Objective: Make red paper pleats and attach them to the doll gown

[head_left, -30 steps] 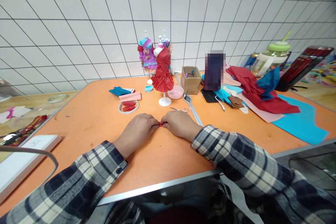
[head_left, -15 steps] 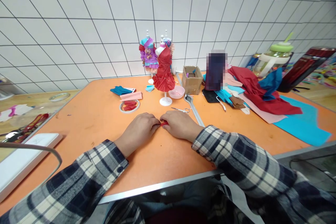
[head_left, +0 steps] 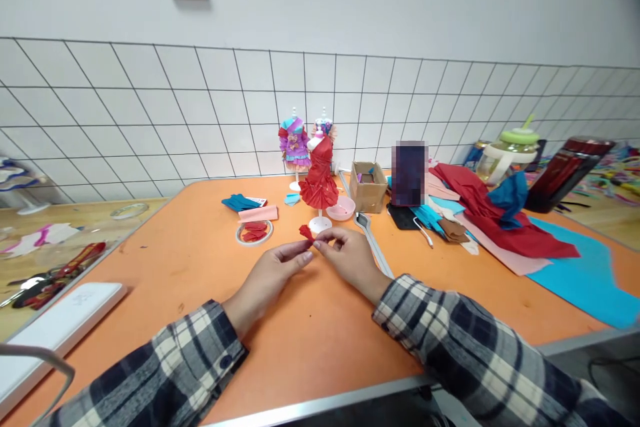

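Note:
My right hand [head_left: 350,259] pinches a small gathered piece of red crepe paper [head_left: 305,232] between thumb and forefinger. The fingertips of my left hand [head_left: 270,277] meet it at the same spot, closed around its lower end, which the fingers partly hide. The frilled end of the paper sticks up to the left, above the table. Just behind it stands a small white dress form [head_left: 320,221] wearing a red paper dress [head_left: 319,177]. To the left, a clear round ring-like dish [head_left: 239,240] holds more red pieces [head_left: 255,232].
Scissors and a pink bowl [head_left: 342,209] lie near a grey metal strip [head_left: 376,250]. Behind are a cardboard box [head_left: 367,195], a blurred phone [head_left: 409,173] and two other dressed forms. Coloured paper [head_left: 510,230], a jug and a thermos [head_left: 570,173] occupy the right; a white power bank-like block [head_left: 65,327] the left.
The view has tilted up, showing a wall socket. My hands have lifted off the tabletop, and the red crepe paper now shows above my fingertips with its frilled end outward.

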The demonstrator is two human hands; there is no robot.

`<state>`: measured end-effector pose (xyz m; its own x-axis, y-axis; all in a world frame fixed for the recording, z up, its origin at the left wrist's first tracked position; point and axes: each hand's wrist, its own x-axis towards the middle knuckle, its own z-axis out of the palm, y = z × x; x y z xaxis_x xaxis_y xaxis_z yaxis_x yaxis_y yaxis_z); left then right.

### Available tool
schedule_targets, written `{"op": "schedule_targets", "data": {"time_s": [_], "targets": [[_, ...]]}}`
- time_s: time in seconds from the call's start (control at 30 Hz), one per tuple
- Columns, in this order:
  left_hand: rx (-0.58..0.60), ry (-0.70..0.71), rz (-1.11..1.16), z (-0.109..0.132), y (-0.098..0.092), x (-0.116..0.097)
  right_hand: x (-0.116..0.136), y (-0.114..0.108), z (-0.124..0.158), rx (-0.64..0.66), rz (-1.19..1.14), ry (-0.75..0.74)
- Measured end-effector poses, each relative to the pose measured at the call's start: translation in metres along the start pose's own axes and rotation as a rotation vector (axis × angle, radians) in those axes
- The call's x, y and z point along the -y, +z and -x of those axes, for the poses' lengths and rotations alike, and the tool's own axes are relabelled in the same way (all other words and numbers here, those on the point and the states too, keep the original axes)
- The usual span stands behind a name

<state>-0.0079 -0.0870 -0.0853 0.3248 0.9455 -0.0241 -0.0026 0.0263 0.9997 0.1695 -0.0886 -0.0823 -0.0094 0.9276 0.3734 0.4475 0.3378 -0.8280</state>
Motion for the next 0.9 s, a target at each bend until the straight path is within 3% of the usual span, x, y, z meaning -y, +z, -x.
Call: {"op": "schedule_targets", "data": {"time_s": [0.13, 0.33, 0.5, 0.63, 0.77, 0.9], "targets": [[0.008, 0.038, 0.172, 0.002, 0.007, 0.001, 0.002, 0.007, 0.006, 0.002, 0.001, -0.048], [-0.054, 0.019, 0.346, 0.004, 0.005, -0.009, 0.006, 0.01, 0.007, 0.084, -0.128, 0.013], [-0.081, 0.005, 0.362, 0.002, 0.002, -0.004, 0.005, 0.012, 0.007, 0.157, -0.227, 0.04], [-0.052, 0.035, 0.202, 0.001, -0.004, -0.007, 0.004, 0.003, 0.006, 0.22, -0.137, -0.014], [0.001, 0.063, -0.225, 0.002, -0.011, -0.019, 0.007, -0.013, 0.004, 0.139, 0.046, -0.154], [0.072, 0.039, -0.492, 0.004, -0.012, -0.023, 0.011, -0.02, 0.004, 0.295, 0.03, -0.186]]}}
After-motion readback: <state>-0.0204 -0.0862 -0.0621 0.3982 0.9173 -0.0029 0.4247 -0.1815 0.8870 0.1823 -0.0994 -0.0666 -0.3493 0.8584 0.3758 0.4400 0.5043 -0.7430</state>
